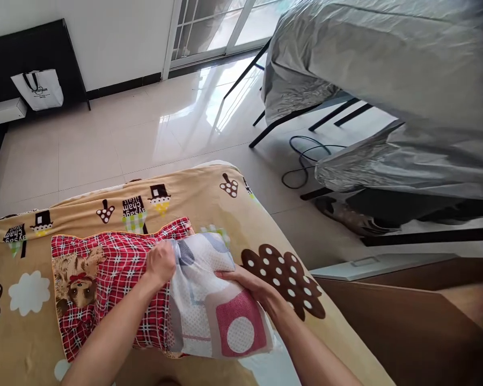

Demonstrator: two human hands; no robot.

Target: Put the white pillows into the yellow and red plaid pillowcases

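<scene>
A red plaid pillowcase with a teddy bear print lies on the bed. Partly inside its right-hand opening is a pillow, its pale cover patterned in grey, blue and maroon with a white circle. My left hand is closed in a fist at the opening's edge, gripping the pillowcase fabric. On the pillow's right side, my right hand grips the exposed part, thumb on top and the other fingers hidden underneath. How far the pillow reaches inside the case is hidden.
A beige patterned blanket covers the bed. Beyond the bed's right edge stand furniture under a grey plastic cover, a coiled dark cable and a brown box-like piece. A white bag rests by the far wall.
</scene>
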